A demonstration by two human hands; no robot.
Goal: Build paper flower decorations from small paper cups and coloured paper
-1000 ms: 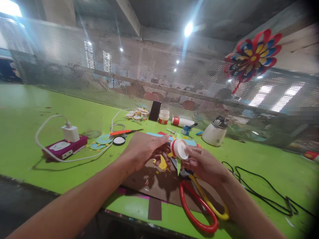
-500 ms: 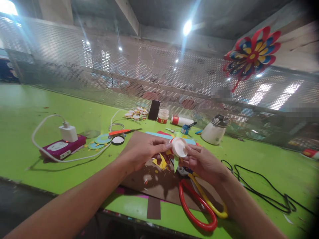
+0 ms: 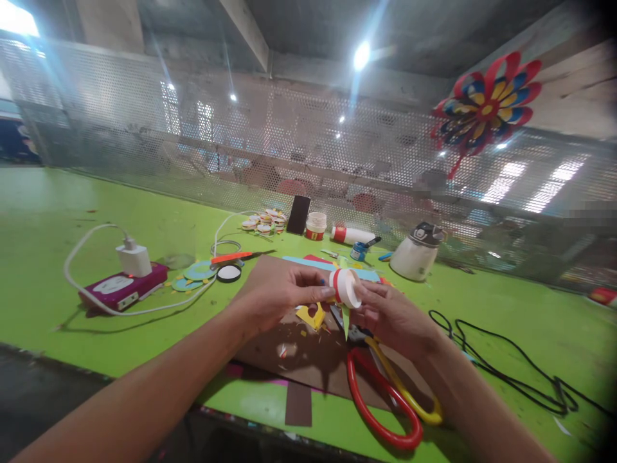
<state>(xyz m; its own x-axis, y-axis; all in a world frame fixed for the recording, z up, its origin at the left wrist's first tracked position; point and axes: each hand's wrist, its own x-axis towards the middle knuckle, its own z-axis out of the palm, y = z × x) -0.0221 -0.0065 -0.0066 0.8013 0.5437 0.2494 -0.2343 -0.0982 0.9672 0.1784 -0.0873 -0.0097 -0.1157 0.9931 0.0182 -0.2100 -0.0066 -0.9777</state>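
Note:
Between my two hands is a short white paper cup piece [image 3: 346,288] with a red band round it, held over brown card. My left hand [image 3: 274,289] pinches its left side, fingers closed. On its right rim, my right hand [image 3: 385,308] grips with thumb and fingers. A pointed light green paper strip [image 3: 346,321] hangs below the cup piece; whether it is joined on, I cannot tell. Under my right hand lie scissors [image 3: 380,392] with one red and one yellow handle. A yellow paper scrap [image 3: 311,316] with a cut-out rests on the brown card [image 3: 308,354].
Left are a purple power strip [image 3: 125,289], a white charger [image 3: 134,257] and green paper discs [image 3: 200,273]. Behind stand a phone [image 3: 299,214], stacked paper cups [image 3: 316,226], a blue jar [image 3: 358,251] and a white kettle [image 3: 417,254]. A black cable [image 3: 511,360] loops at right.
The cup piece has turned in my hands, so its red-banded side now faces me more than its round face. Both hands stay in nearly the same place.

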